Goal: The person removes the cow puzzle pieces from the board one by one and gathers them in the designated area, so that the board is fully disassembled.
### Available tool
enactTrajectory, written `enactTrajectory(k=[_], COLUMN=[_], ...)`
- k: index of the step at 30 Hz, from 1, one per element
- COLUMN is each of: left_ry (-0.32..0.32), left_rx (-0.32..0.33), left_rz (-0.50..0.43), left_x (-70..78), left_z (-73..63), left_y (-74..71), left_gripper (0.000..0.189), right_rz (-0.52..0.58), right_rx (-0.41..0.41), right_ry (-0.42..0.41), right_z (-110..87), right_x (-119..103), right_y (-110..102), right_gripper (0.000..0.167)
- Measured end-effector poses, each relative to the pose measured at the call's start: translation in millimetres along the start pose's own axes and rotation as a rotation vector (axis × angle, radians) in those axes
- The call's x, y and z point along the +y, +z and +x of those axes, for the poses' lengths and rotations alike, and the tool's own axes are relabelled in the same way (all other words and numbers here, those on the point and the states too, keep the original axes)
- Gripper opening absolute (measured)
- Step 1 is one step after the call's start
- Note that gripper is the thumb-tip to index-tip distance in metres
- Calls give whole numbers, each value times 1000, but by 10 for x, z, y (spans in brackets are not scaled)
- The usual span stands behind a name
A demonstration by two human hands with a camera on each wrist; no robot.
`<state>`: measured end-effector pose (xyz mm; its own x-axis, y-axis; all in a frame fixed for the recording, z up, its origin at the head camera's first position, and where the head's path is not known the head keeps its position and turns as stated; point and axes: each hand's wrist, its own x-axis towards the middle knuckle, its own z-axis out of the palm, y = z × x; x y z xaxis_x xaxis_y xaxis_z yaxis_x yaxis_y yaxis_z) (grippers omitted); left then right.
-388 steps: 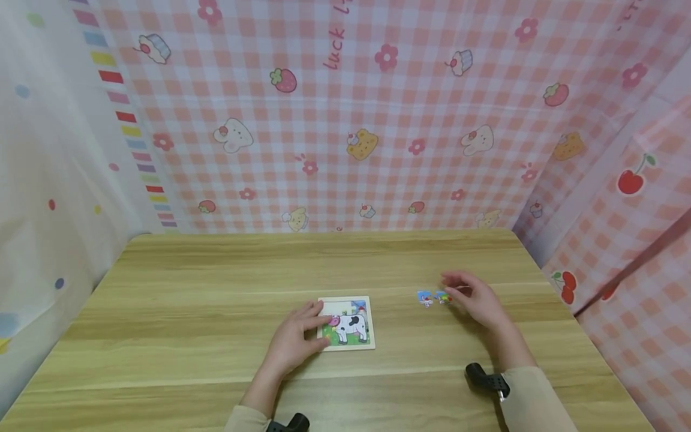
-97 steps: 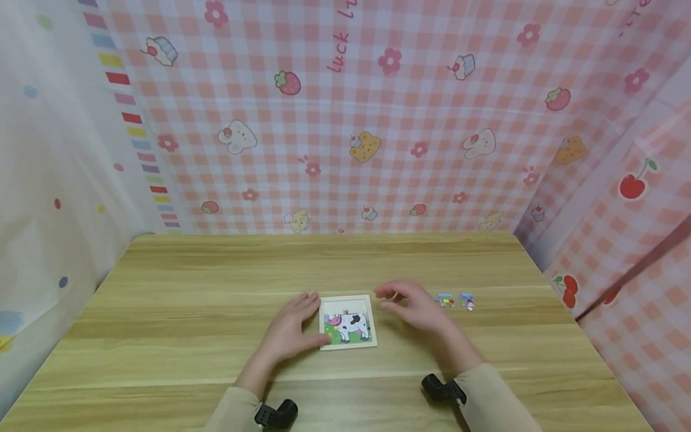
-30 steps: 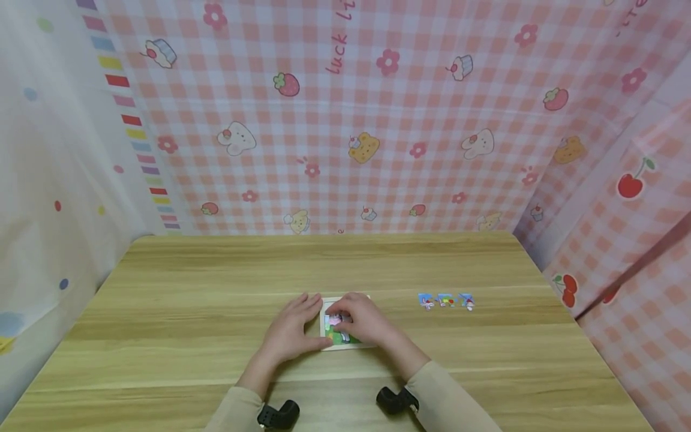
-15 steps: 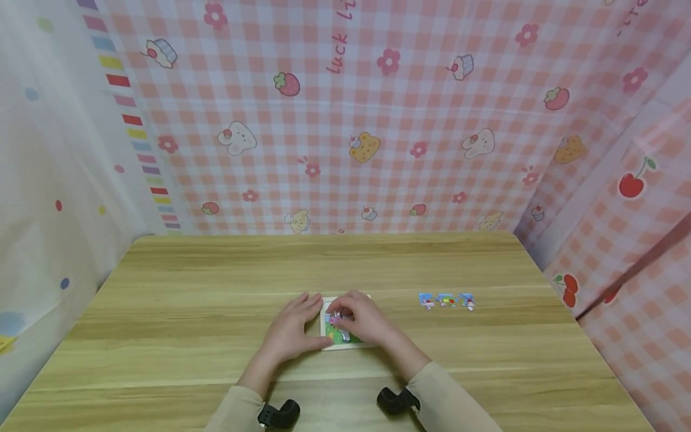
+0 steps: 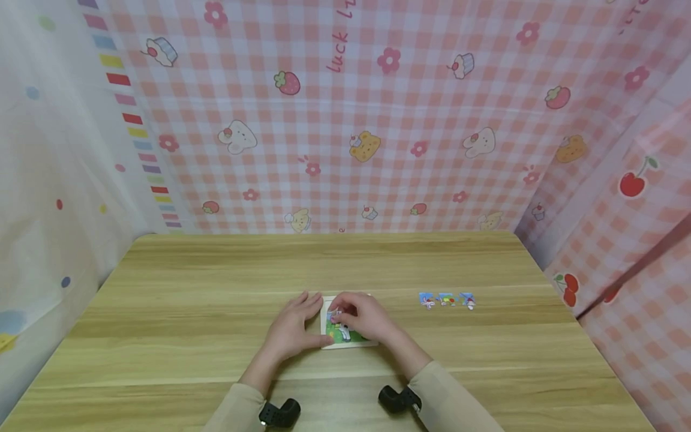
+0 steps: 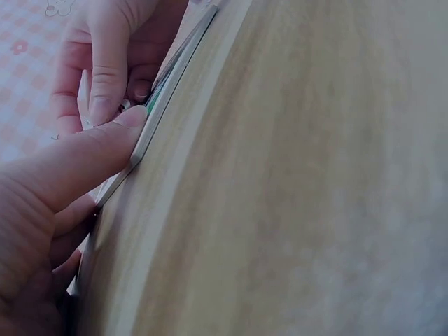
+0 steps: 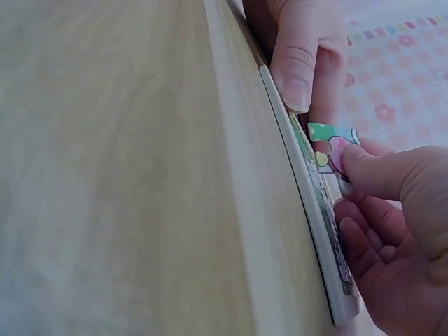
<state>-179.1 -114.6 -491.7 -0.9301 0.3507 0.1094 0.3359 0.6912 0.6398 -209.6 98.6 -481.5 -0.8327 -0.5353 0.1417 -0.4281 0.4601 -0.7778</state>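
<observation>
A small framed cow jigsaw puzzle (image 5: 349,346) lies on the table. My left hand (image 5: 291,327) is at its left side, the straight thumb pressing the near left corner of the frame and the fingers along the left edge. My right hand (image 5: 363,315), over the puzzle, pinches a puzzle piece (image 7: 339,145) between thumb and fingers. Green, with a pink cow's muzzle, the piece stands tilted up out of the picture in the right wrist view. The right hand hides much of the cow and the top of the frame.
Three blue-topped puzzle pieces (image 5: 447,299) lie in a row on the wooden table (image 5: 243,264), right of the framed puzzle. A pink checked curtain (image 5: 345,108) hangs behind the table, with white cloth (image 5: 65,180) at the left.
Earlier my right hand moved from the loose pieces to the puzzle, and the pieces now lie in a row of three. Lately its fingers have tilted up the muzzle piece; the left hand stays put.
</observation>
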Motion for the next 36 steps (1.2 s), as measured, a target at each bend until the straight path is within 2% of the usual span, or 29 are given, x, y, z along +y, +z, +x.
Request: enactTrajectory(k=[8,16,36], left_ry=[-10,-11,-23], left_rx=[0,-5,-20], left_rz=[5,11,21], left_x=[4,1,32], left_z=[7,13,13], left_y=[7,5,2], left_gripper=[89,90,90], right_rz=[76,98,75], right_rx=[44,91,195], right_ry=[39,77,132], right_z=[-53,-163,-786], right_x=[9,47,423], right_y=[-61,-211,-785], right_gripper=[10,10,9])
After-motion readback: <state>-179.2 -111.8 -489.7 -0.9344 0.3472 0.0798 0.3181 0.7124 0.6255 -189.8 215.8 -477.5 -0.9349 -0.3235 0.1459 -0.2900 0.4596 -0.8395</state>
